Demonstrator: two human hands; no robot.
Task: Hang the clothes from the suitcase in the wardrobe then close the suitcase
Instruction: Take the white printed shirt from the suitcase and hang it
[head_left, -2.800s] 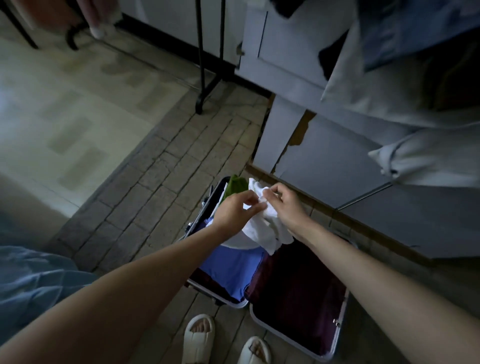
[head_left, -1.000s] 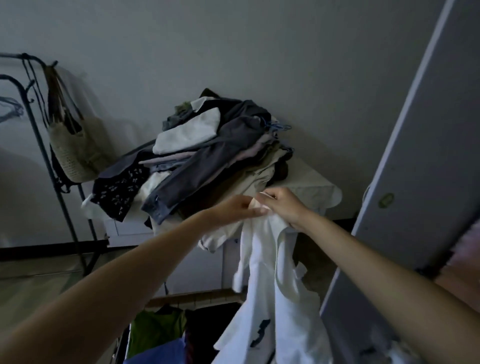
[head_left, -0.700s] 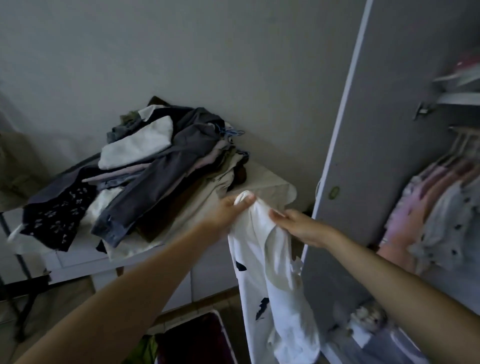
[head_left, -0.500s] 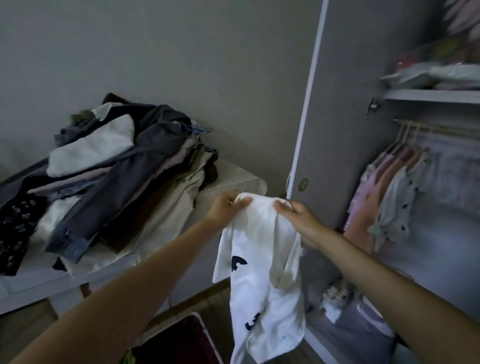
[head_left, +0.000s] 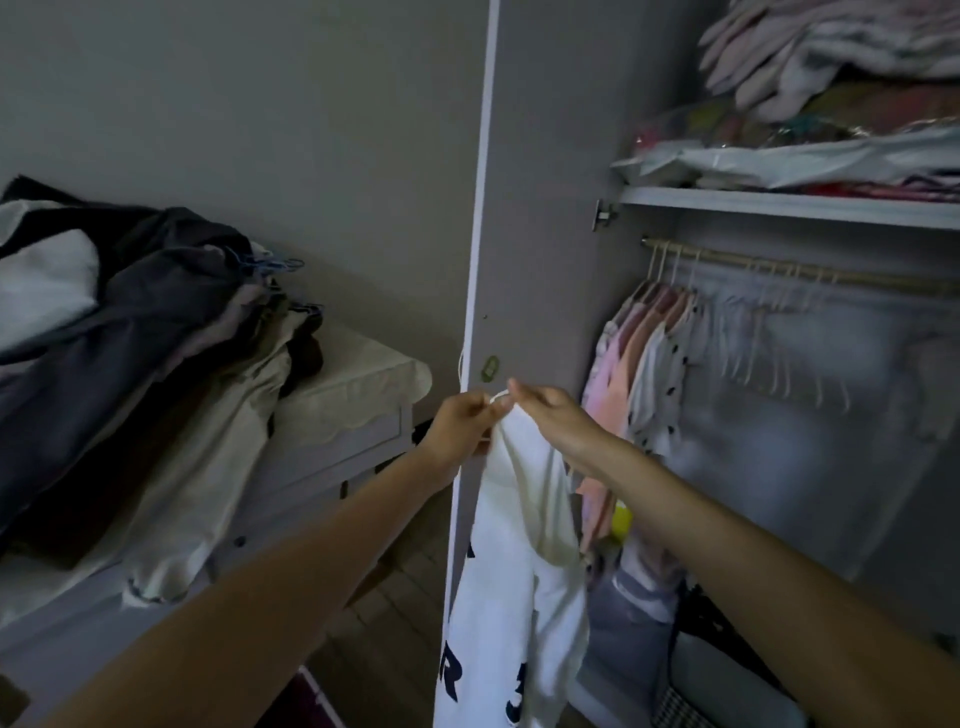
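White shirt (head_left: 519, 545) hangs pinched at its top by my left hand (head_left: 462, 421) and right hand (head_left: 550, 415); no hanger in sight, so it could slip off the rail (head_left: 800, 270).

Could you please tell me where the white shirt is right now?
In the head view the white shirt hangs at centre, pinched at its top by the left hand and right hand, before the open wardrobe door.
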